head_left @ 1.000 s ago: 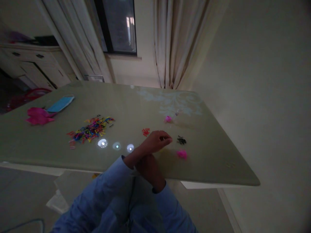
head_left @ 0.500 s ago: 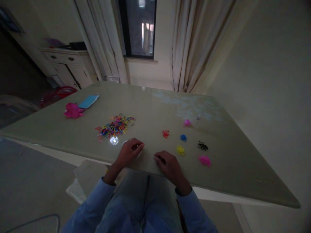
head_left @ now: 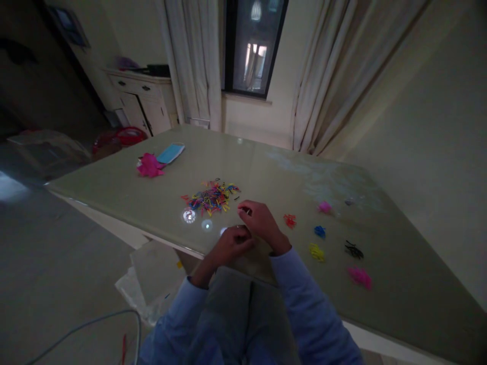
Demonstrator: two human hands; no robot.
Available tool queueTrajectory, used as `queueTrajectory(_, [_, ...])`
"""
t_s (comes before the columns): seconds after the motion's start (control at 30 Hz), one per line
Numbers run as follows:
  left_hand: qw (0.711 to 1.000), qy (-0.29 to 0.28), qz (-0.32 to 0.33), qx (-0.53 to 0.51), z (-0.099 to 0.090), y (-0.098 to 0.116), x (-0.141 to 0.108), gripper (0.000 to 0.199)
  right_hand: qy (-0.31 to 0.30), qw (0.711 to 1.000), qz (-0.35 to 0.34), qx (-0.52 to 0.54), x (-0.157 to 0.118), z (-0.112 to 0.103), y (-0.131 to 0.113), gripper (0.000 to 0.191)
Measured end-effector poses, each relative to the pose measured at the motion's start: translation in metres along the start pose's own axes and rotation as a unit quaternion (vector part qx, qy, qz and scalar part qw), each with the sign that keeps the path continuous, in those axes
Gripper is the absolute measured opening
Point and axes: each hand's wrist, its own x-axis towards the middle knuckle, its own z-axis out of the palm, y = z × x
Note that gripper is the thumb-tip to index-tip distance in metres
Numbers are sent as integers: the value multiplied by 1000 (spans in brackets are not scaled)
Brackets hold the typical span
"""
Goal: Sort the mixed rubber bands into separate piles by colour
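Observation:
A mixed pile of small coloured pieces point(head_left: 213, 197) lies on the tabletop. My right hand point(head_left: 258, 219) is just right of it, its thumb and fingers curled together; anything between them is too small to make out. Below it, near the table edge, my left hand point(head_left: 233, 244) is curled with fingertips pressed together, its contents hidden. To the right are separate small heaps: red point(head_left: 289, 220), blue point(head_left: 319, 231), yellow point(head_left: 316, 252), black point(head_left: 353, 250) and pink point(head_left: 359, 277).
Farther back lie a pink bundle point(head_left: 324, 207), a crumpled pink item point(head_left: 150, 166) and a blue face mask point(head_left: 171, 153). The table's front edge point(head_left: 167, 238) runs before my lap. A cabinet point(head_left: 142, 101) and curtains stand beyond.
The view has turned left, shifting the scene rightward. My right hand has moved left and forward, from near the yellow heap to beside the mixed pile. Both hands are now close together.

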Motion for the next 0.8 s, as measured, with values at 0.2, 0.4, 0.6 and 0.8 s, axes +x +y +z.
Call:
queueTrajectory(0.2, [997,-73,11,3,-2,-2,-1,37,-121,985,-17,-124,49,35,-2,13])
queueTrajectory(0.4, [996,-76,-15,-37,-4,0,-1,38,-141,975,-24,-168,50,46,0,19])
queueTrajectory(0.6, [997,-66,9,-26,-3,2,-1,35,-119,982,0,-145,45,47,6,19])
queueTrajectory(0.8, [999,-48,-5,-24,-1,0,-1,32,-21,999,3,32,30,35,10,11])
